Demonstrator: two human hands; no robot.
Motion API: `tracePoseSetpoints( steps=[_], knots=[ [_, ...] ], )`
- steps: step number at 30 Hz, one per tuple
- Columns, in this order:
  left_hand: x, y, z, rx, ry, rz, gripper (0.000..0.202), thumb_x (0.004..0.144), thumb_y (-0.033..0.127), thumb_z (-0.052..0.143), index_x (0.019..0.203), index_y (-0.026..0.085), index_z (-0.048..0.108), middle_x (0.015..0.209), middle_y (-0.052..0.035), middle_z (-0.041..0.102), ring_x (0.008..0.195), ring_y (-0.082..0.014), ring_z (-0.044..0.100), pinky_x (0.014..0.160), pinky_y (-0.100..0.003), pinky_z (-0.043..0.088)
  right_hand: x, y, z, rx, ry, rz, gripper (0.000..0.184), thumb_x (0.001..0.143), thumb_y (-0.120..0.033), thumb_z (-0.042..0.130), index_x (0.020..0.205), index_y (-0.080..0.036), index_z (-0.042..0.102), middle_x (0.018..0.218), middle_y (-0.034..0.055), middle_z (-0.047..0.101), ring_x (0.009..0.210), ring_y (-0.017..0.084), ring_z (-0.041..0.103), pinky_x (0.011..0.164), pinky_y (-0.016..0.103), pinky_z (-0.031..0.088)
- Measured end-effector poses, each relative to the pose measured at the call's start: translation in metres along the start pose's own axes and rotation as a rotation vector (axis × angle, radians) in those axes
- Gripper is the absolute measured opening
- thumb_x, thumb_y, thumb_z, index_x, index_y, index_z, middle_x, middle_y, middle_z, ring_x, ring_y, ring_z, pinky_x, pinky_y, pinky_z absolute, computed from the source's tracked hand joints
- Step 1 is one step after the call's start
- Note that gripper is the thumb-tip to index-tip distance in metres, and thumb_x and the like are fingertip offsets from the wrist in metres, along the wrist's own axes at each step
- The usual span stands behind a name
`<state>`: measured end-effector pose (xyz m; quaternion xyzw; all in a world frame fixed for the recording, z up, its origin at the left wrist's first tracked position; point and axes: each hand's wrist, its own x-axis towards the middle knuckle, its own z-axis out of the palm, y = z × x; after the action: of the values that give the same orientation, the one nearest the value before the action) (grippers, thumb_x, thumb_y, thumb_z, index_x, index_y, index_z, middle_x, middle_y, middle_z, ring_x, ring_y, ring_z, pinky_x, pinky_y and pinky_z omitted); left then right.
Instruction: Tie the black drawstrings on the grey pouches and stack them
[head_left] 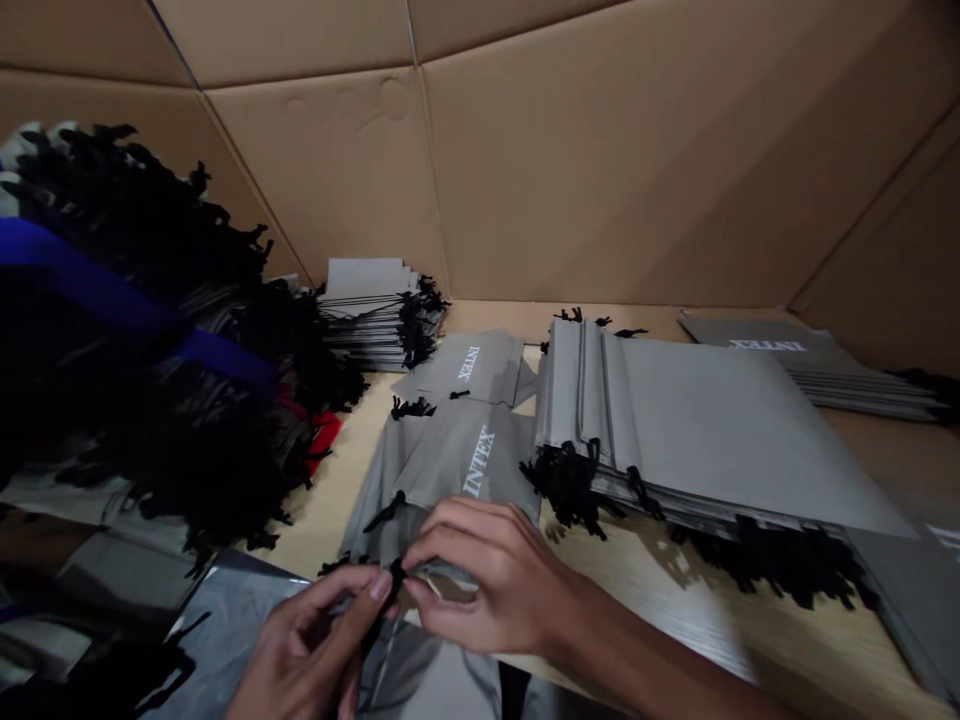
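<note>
My left hand (pixel 319 640) pinches a black drawstring cord (pixel 397 572) between thumb and forefinger at the front middle. My right hand (pixel 487 575) meets it from the right, its thumb and fingertips closed at the same piece of cord. Just beyond my hands lie grey drawstring bags (pixel 442 460) with white INTEX lettering and knotted black cord ends. Another grey bag (pixel 435 680) hangs or lies below my hands, partly hidden by them. Whether the cord is knotted between my fingers is too small to tell.
To the right is a thick stack of grey bags (pixel 705 430); more bags (pixel 810 365) lie behind it. A neat stack (pixel 364 315) stands at the back. A tall heap of black-corded bags (pixel 150 330) with a blue strap rises at left. Cardboard walls (pixel 600 170) enclose the wooden table (pixel 660 600).
</note>
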<state>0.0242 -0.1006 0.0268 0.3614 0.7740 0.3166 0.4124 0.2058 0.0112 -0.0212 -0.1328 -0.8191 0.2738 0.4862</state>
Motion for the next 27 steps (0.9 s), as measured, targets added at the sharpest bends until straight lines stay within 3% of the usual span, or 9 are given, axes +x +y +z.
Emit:
tracePoseSetpoints(
  steps=[6,10,16,20,27],
  knots=[
    [0.007,-0.0083,-0.0033,0.005,-0.05,0.03,0.072,0.078,0.088,0.07,0.094,0.019,0.081,0.042,0.0069,0.048,0.045,-0.0135,0.04,0.05,-0.023,0.032,-0.0005,-0.0008,-0.0003,-0.064,-0.02,0.002,0.012,0.088,-0.018,0.073,0.1,-0.022,0.072,0.088,0.0,0.073,0.075,0.016,0.067,0.065,0.028,0.049],
    [0.0024,-0.008,-0.0015,0.004,0.003,0.046,0.066,0.079,0.083,0.075,0.092,0.019,0.082,0.047,0.0065,0.047,0.047,-0.013,0.04,0.051,-0.023,0.028,-0.0003,-0.0025,-0.0005,-0.134,-0.029,-0.008,0.012,0.088,-0.02,0.07,0.099,-0.022,0.071,0.087,-0.0009,0.072,0.075,0.016,0.068,0.063,0.029,0.048],
    [0.0008,-0.0043,-0.0035,0.027,-0.072,0.026,0.069,0.077,0.087,0.072,0.086,0.019,0.079,0.047,0.0071,0.044,0.046,-0.0114,0.034,0.049,-0.022,0.027,0.0,-0.0073,-0.0021,-0.197,-0.049,-0.005,0.015,0.088,-0.02,0.07,0.102,-0.023,0.067,0.091,-0.0017,0.073,0.077,0.016,0.069,0.064,0.03,0.047],
    [0.0028,-0.0049,-0.0041,0.026,-0.132,0.05,0.066,0.085,0.085,0.067,0.08,0.019,0.077,0.047,0.0084,0.038,0.047,-0.0106,0.028,0.049,-0.022,0.026,0.0006,-0.0086,-0.0023,-0.162,-0.037,0.021,0.017,0.087,-0.02,0.07,0.103,-0.023,0.066,0.092,-0.0013,0.073,0.079,0.016,0.07,0.067,0.029,0.048],
    [0.0007,-0.0039,-0.0029,-0.018,-0.121,0.078,0.063,0.087,0.081,0.068,0.077,0.02,0.078,0.052,0.008,0.04,0.049,-0.0104,0.026,0.048,-0.021,0.025,0.0004,-0.0092,-0.0031,-0.203,-0.054,-0.004,0.016,0.088,-0.02,0.07,0.103,-0.023,0.066,0.091,-0.0024,0.073,0.077,0.016,0.069,0.064,0.03,0.046]
  ],
)
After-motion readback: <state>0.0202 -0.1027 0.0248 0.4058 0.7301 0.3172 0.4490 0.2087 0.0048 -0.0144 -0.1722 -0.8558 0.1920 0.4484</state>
